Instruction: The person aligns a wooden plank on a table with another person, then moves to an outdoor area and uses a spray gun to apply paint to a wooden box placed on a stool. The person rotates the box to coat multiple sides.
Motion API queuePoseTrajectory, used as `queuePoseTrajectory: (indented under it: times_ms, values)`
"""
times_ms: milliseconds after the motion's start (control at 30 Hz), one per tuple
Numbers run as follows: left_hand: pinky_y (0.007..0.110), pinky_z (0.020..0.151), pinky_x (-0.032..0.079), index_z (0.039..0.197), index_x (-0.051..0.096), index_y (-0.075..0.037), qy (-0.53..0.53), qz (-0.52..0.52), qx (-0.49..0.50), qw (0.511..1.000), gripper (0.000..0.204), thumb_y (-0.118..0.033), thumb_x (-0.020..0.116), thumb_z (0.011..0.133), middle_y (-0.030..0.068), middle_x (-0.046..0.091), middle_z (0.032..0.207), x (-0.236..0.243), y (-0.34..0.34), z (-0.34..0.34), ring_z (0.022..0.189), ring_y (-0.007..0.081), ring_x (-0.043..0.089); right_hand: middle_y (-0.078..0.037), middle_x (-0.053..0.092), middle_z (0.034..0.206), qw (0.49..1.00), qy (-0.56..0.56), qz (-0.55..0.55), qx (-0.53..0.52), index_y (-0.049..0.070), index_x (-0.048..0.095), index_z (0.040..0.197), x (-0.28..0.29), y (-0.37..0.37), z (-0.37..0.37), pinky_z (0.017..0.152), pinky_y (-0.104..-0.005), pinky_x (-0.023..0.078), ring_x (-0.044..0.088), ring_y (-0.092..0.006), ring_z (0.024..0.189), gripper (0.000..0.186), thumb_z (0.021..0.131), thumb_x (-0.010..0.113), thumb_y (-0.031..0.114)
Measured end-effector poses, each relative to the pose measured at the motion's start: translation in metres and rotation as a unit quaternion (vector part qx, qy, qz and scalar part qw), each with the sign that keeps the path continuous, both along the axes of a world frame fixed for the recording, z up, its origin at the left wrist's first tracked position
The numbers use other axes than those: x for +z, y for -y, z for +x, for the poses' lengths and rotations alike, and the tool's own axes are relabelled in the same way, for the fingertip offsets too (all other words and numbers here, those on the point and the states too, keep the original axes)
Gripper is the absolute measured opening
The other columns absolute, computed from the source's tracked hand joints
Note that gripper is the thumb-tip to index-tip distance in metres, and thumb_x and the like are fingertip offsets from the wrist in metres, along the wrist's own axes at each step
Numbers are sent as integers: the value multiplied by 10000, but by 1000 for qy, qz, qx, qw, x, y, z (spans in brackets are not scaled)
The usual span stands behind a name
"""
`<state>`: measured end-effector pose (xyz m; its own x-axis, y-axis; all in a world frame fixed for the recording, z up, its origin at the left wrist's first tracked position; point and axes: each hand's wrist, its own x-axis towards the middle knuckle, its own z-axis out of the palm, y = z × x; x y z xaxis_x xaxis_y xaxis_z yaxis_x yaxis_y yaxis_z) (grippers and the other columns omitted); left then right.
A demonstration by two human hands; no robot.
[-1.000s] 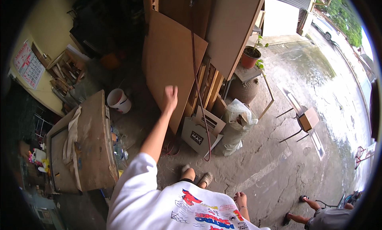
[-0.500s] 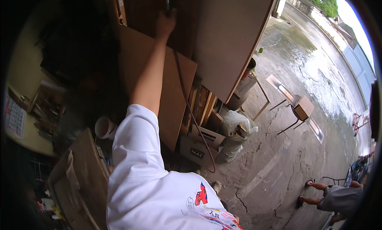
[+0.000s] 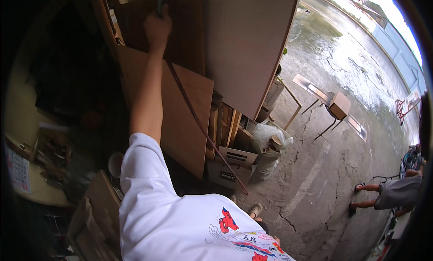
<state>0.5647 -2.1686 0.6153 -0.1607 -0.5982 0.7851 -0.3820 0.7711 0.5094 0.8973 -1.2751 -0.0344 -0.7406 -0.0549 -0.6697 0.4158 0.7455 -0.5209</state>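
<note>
Since I have the left hand (image 3: pixel 158 28) curled round the metal hose fitting (image 3: pixel 161 2) at eleven o'clock, that grasp looks done, what's left unclear, and how the right hand (image 3: pixel 276 240) stands I can't tell.
</note>
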Motion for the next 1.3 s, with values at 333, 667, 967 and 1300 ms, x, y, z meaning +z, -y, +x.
queuePoseTrajectory:
  times_ms: [333, 667, 967, 1300]
  values:
    - [452, 1046, 473, 1306, 695, -17, 25, 16, -103, 994, 729, -652, 592, 962, 183, 706, 1303, 34, 5, 53, 1242, 349, 642, -281, 722, 994, 993, -76, 85, -2, -37, 710, 972, 84, 97, -63, 839, -505, 549, 702, -444, 965, 397, 952, 629, 351]
    - [218, 418, 98, 878, 668, -107, -4, 244, -332, 911, 443, -532, 663, 1004, -120, 262, 576, 17, -278, 117, 453, -23, 202, -181, 697, 856, 931, -296, -184, -110, 22, 612, 1068, 288, 186, -196, 705, -401, 539, 685, -322, 762, 238, 1006, 672, 244]
    - [233, 420, 154, 899, 689, -106, 46, 250, -479, 840, 327, -392, 644, 1051, -123, 364, 585, -100, -554, 81, 461, -21, 268, -167, 615, 1230, 782, -501, -372, 6, 28, 481, 1415, 460, 106, -257, 893, -362, 548, 679, -268, 1032, 532, 983, 718, 227]
    - [300, 676, 535, 1038, 726, -14, 2, 355, -583, 731, 200, -189, 668, 961, 81, 762, 836, -213, -874, 11, 793, 113, 715, -285, 513, 1412, 849, -463, -250, -43, -66, 258, 1564, 482, -79, -318, 968, -427, 548, 647, -375, 1195, 914, 934, 776, 347]
